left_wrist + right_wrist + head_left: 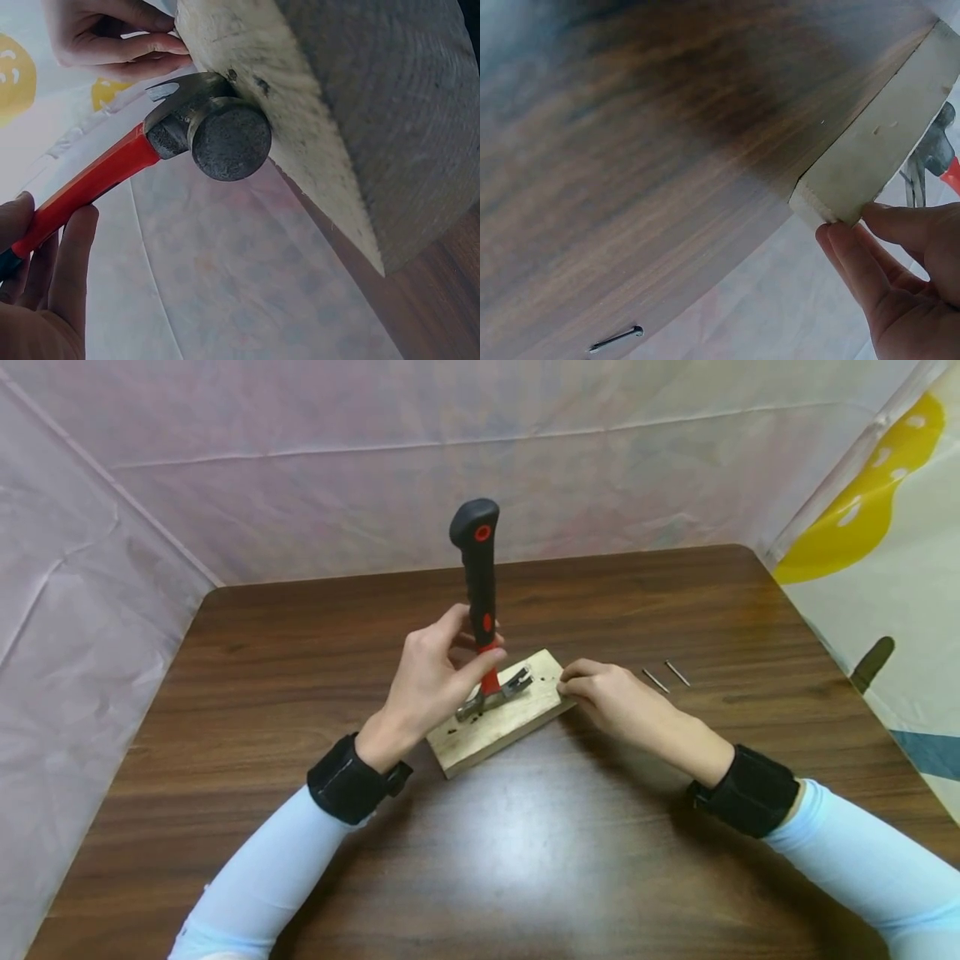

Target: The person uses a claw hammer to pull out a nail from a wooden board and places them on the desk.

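A claw hammer (481, 572) stands with its black grip pointing up and its head (231, 140) down on a pale wooden block (517, 720). My left hand (427, 672) holds it round the lower handle, thumb on the red part of the shaft. The claw faces right, and the round striking face is on the left. Small dark holes mark the top of the block around the head. At the block's right end, my right hand (618, 700) pinches the corner between thumb and fingers (855, 259).
Two nails, a left one (656, 681) and a right one (678, 673), lie on the brown table (300, 643) to the right of my right hand. Pale sheeting (337, 485) hangs behind the table's far edge, and patterned sheeting (862, 527) is on the right.
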`<state>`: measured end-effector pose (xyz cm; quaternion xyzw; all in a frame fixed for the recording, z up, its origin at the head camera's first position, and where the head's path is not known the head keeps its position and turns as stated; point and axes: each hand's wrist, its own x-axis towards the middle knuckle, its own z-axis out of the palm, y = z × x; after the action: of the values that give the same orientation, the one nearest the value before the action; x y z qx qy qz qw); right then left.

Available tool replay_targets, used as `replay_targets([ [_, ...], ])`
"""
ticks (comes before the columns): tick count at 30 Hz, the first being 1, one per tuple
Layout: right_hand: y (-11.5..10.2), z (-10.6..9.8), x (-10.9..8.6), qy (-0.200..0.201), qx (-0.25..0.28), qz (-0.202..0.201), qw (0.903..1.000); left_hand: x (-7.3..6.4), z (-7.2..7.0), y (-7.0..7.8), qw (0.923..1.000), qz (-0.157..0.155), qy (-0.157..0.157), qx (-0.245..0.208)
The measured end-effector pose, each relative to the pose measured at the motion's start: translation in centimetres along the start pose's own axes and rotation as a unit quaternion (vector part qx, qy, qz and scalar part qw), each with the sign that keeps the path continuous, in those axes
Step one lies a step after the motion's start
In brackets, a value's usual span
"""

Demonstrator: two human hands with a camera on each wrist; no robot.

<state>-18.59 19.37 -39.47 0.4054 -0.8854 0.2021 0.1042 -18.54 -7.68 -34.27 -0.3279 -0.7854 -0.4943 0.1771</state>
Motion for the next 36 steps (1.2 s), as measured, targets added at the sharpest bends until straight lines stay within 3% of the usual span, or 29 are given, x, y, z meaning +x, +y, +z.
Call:
replay_targets([
  [11,0.0,0.2,-0.1,0.0,-0.003,0.001,1.0,-0.4,0.1,0.0,1.0,0.006,0.007,0.003],
  [27,0.0,0.2,0.0,-0.006,-0.004,0.01,0.9999,-1.3,-0.6,-0.3,0.9977,0.014,0.05,-0.044],
  [36,-0.1,0.0,0.1,-0.004,-0.008,0.006,0.9999,-1.6,-0.7,-0.2,0.997,0.019,0.055,-0.051],
])
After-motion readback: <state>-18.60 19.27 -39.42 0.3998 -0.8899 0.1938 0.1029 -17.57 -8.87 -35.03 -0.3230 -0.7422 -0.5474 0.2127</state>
